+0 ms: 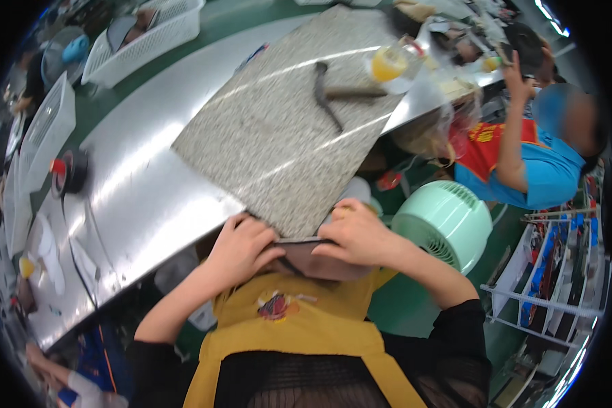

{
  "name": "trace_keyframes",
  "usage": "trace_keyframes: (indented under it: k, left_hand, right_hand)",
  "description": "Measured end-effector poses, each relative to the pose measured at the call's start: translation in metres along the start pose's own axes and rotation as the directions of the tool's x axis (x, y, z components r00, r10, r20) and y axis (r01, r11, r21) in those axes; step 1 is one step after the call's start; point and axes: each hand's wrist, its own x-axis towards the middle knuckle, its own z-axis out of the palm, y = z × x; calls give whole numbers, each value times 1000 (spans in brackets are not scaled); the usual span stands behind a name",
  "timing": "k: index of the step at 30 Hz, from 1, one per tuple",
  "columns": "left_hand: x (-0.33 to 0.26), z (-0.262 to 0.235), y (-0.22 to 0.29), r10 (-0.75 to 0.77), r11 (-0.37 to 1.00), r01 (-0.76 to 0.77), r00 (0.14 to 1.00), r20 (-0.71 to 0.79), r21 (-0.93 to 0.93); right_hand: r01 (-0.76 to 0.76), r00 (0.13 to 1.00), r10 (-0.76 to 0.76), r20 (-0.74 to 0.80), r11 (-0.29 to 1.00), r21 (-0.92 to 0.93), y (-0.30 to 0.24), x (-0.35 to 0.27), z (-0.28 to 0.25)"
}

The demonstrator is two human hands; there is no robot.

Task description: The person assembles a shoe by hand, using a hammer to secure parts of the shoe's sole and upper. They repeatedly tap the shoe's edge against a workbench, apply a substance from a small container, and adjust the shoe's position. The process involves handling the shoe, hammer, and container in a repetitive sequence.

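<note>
The metal table (136, 149) bears a stone slab (265, 143), likely as a firm working surface. At six o'clock, a brown piece (333, 268) is pinched along its upper edge by the left hand (243, 249) and right hand (358, 234), set apart, seemingly steadying both ends; the hammer (353, 92) lies near twelve, perhaps leaving the near edge free.

Yellow lettering (486, 133) on a red-and-blue shirt (549, 173)
Blurred characters stand on the shirt's red part, at the right; on the yellow apron (336, 333), the small dark-red emblem (273, 307) is too indistinct to read.
</note>
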Motion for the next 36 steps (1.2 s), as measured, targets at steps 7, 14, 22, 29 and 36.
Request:
trace_keyframes:
  k: [7,14,22,29,36]
  left_hand:
    - [15,-1,32,94,982,-112,988,-120,-155]
    - [34,3,21,19,914,20,996,92,-406]
    - [30,6,21,-55,846,81,996,64,-527]
    - [20,4,17,-159,769,232,972,174,-595]
    - [18,-7,24,7,992,-14,998,-62,-125]
  right_hand:
    - [-25,993,38,-111,992,121,-17,4,12]
    - [-119,987,84,137,955,272,-1,-2,-14]
    - [-258,927,173,333,938,230,20,-13,-35]
    - [-94,995,85,45,958,272,16,-11,-33]
    - [-33,999,34,0,981,190,7,-1,-23]
